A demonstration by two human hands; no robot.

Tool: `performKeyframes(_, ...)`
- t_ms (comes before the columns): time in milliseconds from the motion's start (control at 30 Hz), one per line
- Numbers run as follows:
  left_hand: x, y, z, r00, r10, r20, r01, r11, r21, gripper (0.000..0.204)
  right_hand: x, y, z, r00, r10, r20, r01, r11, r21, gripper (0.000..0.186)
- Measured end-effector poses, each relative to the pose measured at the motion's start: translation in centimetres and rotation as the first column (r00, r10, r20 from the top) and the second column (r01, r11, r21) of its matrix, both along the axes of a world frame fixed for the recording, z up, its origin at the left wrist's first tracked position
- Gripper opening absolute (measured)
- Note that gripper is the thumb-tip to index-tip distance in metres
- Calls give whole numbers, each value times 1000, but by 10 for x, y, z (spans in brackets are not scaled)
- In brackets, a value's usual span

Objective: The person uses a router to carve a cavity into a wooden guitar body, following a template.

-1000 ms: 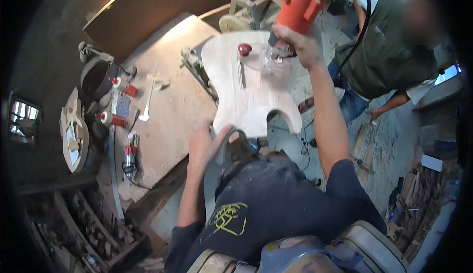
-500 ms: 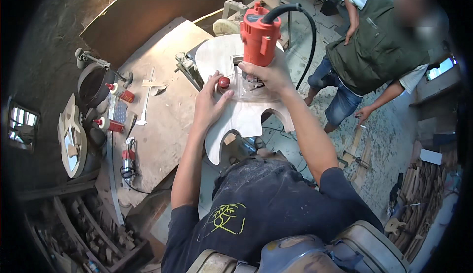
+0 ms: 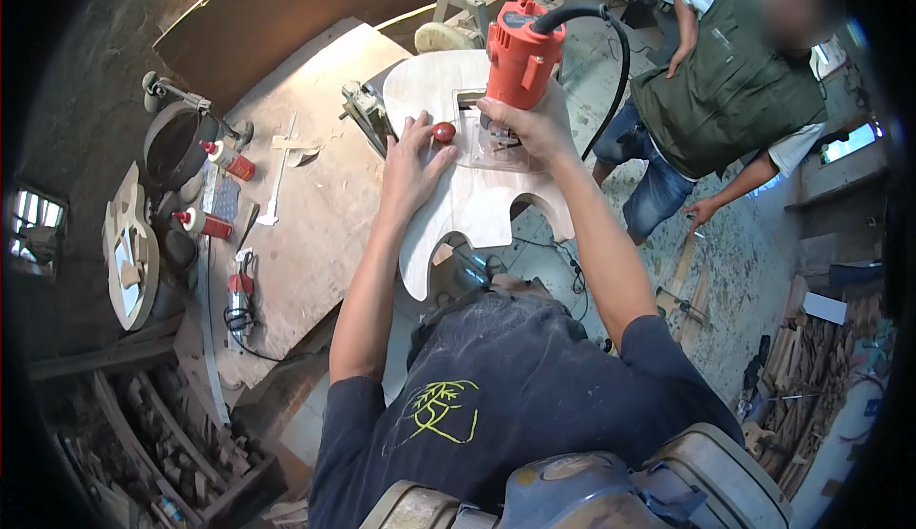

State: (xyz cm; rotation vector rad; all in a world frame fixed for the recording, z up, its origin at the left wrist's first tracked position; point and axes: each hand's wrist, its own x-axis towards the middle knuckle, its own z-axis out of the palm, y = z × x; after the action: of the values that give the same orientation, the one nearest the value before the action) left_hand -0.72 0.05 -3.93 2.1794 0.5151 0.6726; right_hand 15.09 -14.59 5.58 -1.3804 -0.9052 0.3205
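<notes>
A pale wooden guitar body lies near the bench's right edge, with a rectangular cutout near its upper middle. My right hand grips a red router by its lower part, above a clear base plate on the body. A black cable arcs from the router's top toward the right. My left hand rests on the body just left of a round red knob, fingers apart. How much it touches the knob is unclear.
The plywood bench holds glue bottles, a caliper-like tool and a small power tool. Another guitar body stands at the left. A co-worker in a green vest is at the right. Wood offcuts lie lower right.
Since one second ago, the router in my right hand has come down and left over the body. My left hand has moved up from the body's lower edge to beside the red knob.
</notes>
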Motion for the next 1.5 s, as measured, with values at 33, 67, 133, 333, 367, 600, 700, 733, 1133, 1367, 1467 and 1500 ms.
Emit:
performKeyframes(33, 0, 1, 0, 1000, 5, 2, -5, 1000, 15, 49, 0, 0, 5, 999, 17, -27, -17, 1000, -24, 47)
performKeyframes(67, 1, 0, 2, 1000, 5, 1, -5, 1000, 12, 49, 2, -1, 9, 998, 28, -52, -30, 998, -47, 44)
performKeyframes(133, 0, -3, 9, 1000, 8, 9, -8, 999, 54, 49, 2, -6, 5, 1000, 9, 14, -8, 998, -55, 41)
performKeyframes(333, 6, 2, 9, 990, 29, -138, -24, 999, 35, 53, 12, 6, -1, 1000, 28, -10, -28, 1000, 6, 44)
performKeyframes(367, 8, 4, 10, 988, 48, -144, -41, 998, 54, 53, 13, 6, -1, 999, 43, -19, -43, 999, 7, 45)
performKeyframes(600, 16, 9, 8, 982, 121, -144, -98, 983, 155, 54, 21, 11, 3, 998, 53, -44, -54, 998, -16, 43)
performKeyframes(700, 21, 15, 8, 982, 149, -115, -121, 968, 221, 55, 22, 13, 7, 994, 70, -78, -73, 997, -40, 42)
performKeyframes(733, 22, 17, 9, 980, 158, -118, -127, 963, 236, 55, 21, 14, 9, 993, 79, -86, -83, 996, -42, 41)
performKeyframes(1133, 37, 21, 22, 953, 222, -204, -171, 956, 240, 55, 52, 34, -8, 997, 73, 6, -73, 997, 34, 44)
performKeyframes(1367, 43, 27, 28, 933, 254, -254, -187, 947, 260, 54, 53, 37, 6, 994, 109, -2, -109, 994, -19, 45)
performKeyframes(1467, 47, 27, 33, 924, 257, -284, -188, 950, 249, 53, 59, 41, 1, 993, 114, 10, -114, 993, 5, 42)
performKeyframes(1500, 48, 28, 33, 924, 258, -282, -188, 949, 251, 53, 61, 43, -1, 995, 98, 30, -98, 995, 0, 41)
